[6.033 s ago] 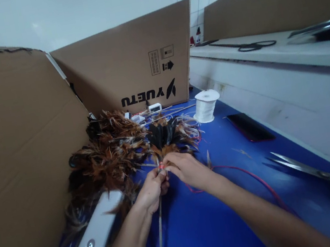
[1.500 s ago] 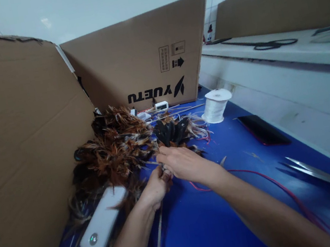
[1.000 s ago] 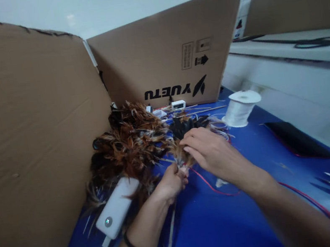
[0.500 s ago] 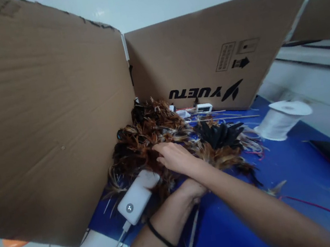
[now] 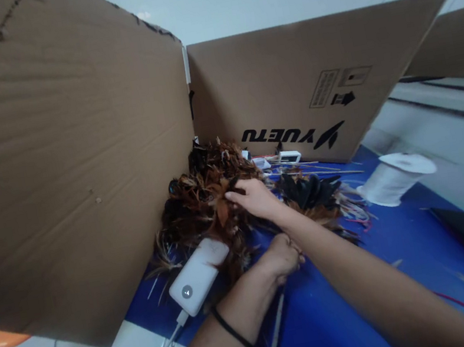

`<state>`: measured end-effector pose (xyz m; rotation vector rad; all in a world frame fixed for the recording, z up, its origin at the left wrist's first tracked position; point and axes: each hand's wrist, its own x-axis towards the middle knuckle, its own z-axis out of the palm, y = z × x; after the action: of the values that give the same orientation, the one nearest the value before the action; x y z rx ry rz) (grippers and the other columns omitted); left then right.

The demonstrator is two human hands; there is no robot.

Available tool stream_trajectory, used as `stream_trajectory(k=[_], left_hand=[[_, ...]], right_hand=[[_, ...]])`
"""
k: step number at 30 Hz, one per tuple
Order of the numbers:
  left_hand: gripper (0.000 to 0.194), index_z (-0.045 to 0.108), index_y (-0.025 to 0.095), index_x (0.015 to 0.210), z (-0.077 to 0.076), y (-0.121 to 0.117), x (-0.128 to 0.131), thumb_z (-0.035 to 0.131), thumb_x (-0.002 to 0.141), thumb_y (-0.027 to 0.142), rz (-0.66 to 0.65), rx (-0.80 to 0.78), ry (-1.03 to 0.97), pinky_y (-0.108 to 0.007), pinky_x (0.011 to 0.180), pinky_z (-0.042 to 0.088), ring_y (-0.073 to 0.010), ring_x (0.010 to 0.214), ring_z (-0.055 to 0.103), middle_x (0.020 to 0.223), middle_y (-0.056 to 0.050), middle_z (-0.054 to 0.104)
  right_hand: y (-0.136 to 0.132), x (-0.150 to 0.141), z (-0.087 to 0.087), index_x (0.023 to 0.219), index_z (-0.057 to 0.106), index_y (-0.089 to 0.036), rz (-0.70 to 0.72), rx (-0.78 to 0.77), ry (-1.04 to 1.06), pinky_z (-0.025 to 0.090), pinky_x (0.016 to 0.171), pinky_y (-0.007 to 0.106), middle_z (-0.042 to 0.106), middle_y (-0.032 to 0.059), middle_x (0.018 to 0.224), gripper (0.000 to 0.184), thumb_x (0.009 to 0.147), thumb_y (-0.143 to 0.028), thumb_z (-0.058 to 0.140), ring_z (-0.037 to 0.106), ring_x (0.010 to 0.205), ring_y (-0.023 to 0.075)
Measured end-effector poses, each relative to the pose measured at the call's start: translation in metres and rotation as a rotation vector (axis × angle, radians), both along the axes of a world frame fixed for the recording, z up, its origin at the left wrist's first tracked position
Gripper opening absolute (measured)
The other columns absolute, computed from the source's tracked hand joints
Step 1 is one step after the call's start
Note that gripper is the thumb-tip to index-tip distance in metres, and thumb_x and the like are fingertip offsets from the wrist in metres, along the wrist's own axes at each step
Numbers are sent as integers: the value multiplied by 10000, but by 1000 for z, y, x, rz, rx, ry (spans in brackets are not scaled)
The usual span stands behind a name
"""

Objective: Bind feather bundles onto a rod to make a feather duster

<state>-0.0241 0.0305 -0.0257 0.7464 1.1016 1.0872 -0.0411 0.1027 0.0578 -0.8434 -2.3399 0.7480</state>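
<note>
The right hand [image 5: 254,198] is seen reaching into the pile of brown feathers [image 5: 205,202], its fingers pinched on a feather tuft there. Below and nearer, the left hand [image 5: 283,254] is closed around a thin stick [image 5: 274,336]. A white power bank [image 5: 198,275] lies just left of it. Cardboard walls [image 5: 78,165] close off the left and far sides; bare blue table [image 5: 339,322] is left free to the right, with a white thread spool [image 5: 390,181] beyond.

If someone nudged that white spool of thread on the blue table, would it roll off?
Probably not: the white spool stands upright on its broad end on the blue table, so it would likely slide or tip. Tipped over, its tapered body might roll in a curve. It looks fairly light.
</note>
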Motion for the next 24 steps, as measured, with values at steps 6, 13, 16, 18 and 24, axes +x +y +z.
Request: stream_trajectory(k=[6,13,16,18,24], left_hand=[[118,390,174,668,4,1,2,448,746,108,17,-19,144,-208,426,251,-52,423,358,565,39,437],[136,402,169,685,10,-1,-2,510,758,208,11,-6,110,-197,434,237,-44,425,347,574,46,434],[118,389,166,686,12,-2,-2,446,789,182,-20,5,99,-189,428,213,-35,415,322,573,50,409],[113,384,166,699,12,-2,-3,444,793,182,-22,14,96,-182,428,208,-32,418,321,587,51,413],[110,417,162,695,14,-3,-4,479,781,194,12,-23,172,-192,442,252,-62,448,369,552,41,437]], right_hand=[[-4,21,10,748,525,-169,31,-527,410,419,433,218,575,-44,561,139,697,-277,596,505,440,92],[-21,54,28,814,536,-161,30,-690,568,420,411,209,616,-17,623,268,607,-252,679,569,495,119],[-29,84,39,841,542,-170,0,-632,526,393,374,197,619,-8,600,276,636,-290,683,565,464,122],[-33,111,42,809,537,-175,-23,-569,475,385,363,197,603,-15,559,271,641,-312,699,525,415,102],[-45,181,20,864,533,-162,86,-546,186,425,432,214,613,4,610,269,710,-337,666,539,469,104]])
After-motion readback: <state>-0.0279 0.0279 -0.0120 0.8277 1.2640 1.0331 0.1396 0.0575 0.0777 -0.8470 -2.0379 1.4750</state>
